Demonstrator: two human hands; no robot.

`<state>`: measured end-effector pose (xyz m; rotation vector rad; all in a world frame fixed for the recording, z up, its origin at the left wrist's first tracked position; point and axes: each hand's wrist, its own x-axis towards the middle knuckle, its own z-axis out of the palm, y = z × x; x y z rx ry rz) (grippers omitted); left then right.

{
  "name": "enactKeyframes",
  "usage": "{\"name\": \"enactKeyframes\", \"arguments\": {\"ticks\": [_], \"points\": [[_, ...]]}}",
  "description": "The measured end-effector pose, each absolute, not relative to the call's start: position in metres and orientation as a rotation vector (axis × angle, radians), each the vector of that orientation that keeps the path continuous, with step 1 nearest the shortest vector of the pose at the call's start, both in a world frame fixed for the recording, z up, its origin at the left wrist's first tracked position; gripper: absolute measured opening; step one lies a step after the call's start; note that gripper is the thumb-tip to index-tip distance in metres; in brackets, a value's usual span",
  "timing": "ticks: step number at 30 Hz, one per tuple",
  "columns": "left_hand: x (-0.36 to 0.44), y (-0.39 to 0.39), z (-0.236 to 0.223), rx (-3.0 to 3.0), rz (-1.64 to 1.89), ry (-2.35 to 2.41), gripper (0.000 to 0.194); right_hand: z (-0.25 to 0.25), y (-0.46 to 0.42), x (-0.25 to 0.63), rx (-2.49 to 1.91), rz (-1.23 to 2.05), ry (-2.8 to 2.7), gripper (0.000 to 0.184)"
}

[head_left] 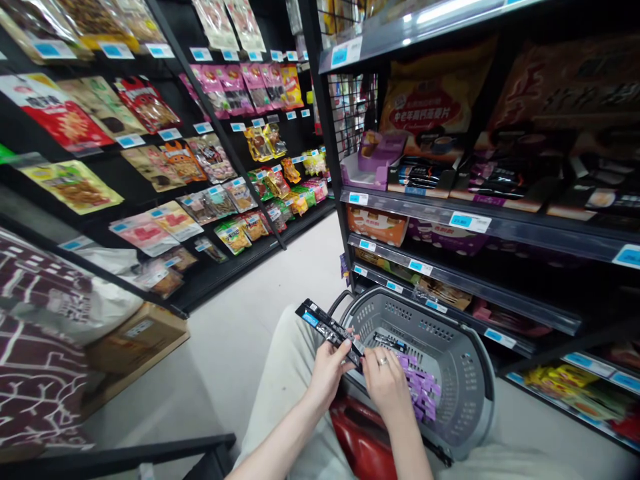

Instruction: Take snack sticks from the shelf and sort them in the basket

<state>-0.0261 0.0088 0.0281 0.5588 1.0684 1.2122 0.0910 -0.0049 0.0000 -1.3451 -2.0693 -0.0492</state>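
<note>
My left hand (331, 363) is closed around several slim black stick packets (325, 325) with a blue patch near the far end. They lie slanted over the near left rim of a grey shopping basket (450, 347). The fingers of my right hand (385, 373), with a ring on one, are closed at the near end of the same packets; the exact grip is partly hidden. Inside the basket are a pile of small purple packets (425, 390) and another black stick packet (390, 342).
To the right, a dark shelf (410, 207) holds a purple display box (373, 157) and open cartons of black stick packets (423, 175). Bagged snacks (150, 103) line the left shelves. A cardboard box (135, 337) stands on the floor (220, 353). A red glossy object (360, 433) is between my legs.
</note>
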Motion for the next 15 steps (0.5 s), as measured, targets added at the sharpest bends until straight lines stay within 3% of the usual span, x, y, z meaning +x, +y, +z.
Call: {"name": "enactKeyframes", "arguments": {"ticks": [10, 15], "points": [[-0.0258, 0.0099, 0.0209, 0.68, 1.147, 1.054, 0.043, -0.008, -0.0033, 0.0844, -1.417, 0.136, -1.922, 0.02], [-0.0268, 0.0097, 0.0185, 0.793, 1.119, 1.182, 0.043, -0.0083, -0.0045, 0.0857, -1.411, 0.019, -1.996, 0.016]]}}
